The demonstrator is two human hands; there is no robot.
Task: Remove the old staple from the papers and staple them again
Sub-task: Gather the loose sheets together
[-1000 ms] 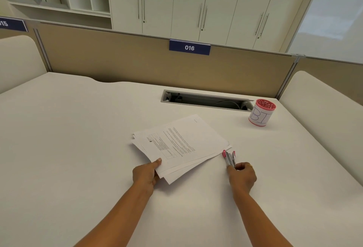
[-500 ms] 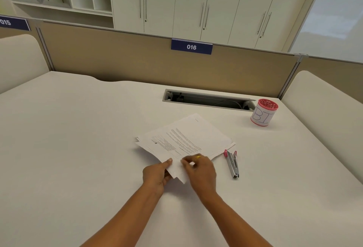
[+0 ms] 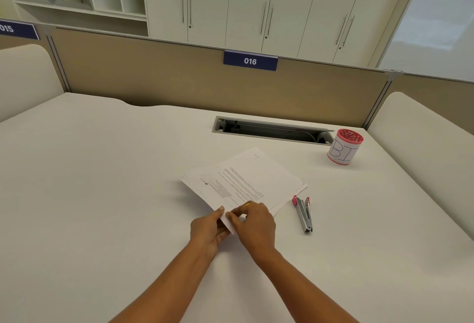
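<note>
A small stack of printed white papers (image 3: pixel 246 181) lies at an angle on the white desk (image 3: pixel 102 194). My left hand (image 3: pixel 209 230) pinches the stack's near corner, thumb on top. My right hand (image 3: pixel 254 222) pinches the same corner from the right, fingertips almost touching the left thumb. The staple itself is too small to make out. A silver stapler (image 3: pixel 304 213) with pink ends lies flat on the desk, just right of my right hand and untouched.
A pink-rimmed cup (image 3: pixel 345 146) with a white label stands at the back right. An open cable slot (image 3: pixel 272 131) is cut into the desk behind the papers. A tan partition (image 3: pixel 179 78) closes the far edge.
My right hand let go of the stapler, which now lies on the desk, and moved left to the papers' near corner. The left hand kept its hold on that corner.
</note>
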